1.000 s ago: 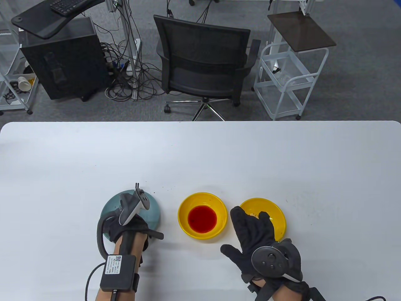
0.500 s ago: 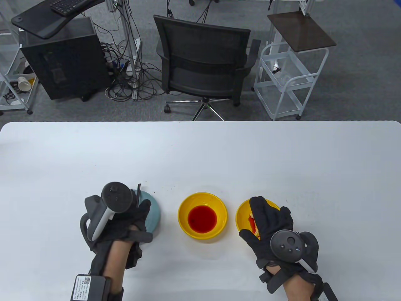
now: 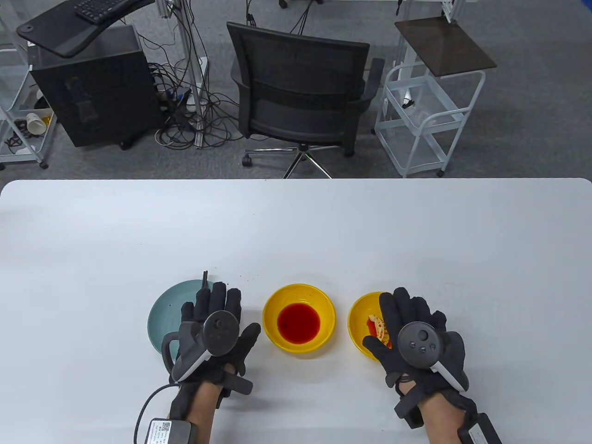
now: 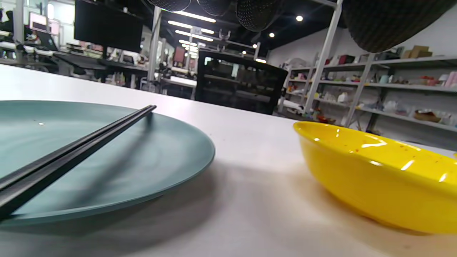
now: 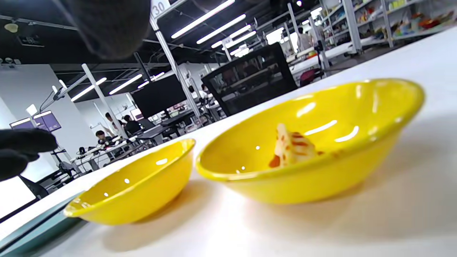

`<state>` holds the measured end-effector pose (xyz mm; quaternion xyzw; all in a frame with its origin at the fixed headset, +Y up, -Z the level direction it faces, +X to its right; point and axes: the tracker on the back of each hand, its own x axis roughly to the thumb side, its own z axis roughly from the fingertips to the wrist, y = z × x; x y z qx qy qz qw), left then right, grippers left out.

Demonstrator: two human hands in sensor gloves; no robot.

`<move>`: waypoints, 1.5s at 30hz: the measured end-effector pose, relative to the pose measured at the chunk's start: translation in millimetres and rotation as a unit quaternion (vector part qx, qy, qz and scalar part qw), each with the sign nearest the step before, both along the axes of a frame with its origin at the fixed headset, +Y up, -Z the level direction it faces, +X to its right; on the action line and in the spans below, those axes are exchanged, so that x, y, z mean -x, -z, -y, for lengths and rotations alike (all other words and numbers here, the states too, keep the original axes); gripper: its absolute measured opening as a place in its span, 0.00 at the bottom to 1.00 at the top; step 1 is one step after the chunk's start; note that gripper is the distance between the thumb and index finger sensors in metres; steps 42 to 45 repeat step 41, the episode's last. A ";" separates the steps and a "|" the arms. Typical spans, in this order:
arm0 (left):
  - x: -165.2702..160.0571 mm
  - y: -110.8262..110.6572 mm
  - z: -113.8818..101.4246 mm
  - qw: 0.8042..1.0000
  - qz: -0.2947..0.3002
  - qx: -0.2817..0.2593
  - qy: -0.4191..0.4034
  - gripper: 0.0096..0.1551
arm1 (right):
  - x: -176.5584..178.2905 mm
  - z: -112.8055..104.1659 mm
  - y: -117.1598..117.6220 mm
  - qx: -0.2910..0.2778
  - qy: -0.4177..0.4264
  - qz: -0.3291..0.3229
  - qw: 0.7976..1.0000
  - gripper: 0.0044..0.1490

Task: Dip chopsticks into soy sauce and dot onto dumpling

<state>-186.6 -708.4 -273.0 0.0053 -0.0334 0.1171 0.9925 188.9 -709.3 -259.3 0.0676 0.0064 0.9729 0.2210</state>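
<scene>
The black chopsticks (image 4: 75, 146) lie on the blue-green plate (image 3: 164, 310) at the lower left of the desk (image 3: 296, 231). The left hand (image 3: 215, 330) is spread flat above them, holding nothing. The red sauce bowl (image 3: 299, 317) sits in the middle. The right hand (image 3: 414, 340) lies open over the dumpling (image 5: 292, 146) bowl (image 3: 360, 314).

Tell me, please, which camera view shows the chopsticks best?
The left wrist view: the chopsticks lie across the green plate in plain sight, nearly full length. The table view shows only their tips past the left hand, which covers the rest. The right wrist view does not show them clearly.
</scene>
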 end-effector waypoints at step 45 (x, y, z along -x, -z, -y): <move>4.0 -1.6 4.5 1.000 0.005 0.018 -0.013 0.51 | 10.4 8.0 -1.2 0.021 -0.020 -0.021 0.999 0.56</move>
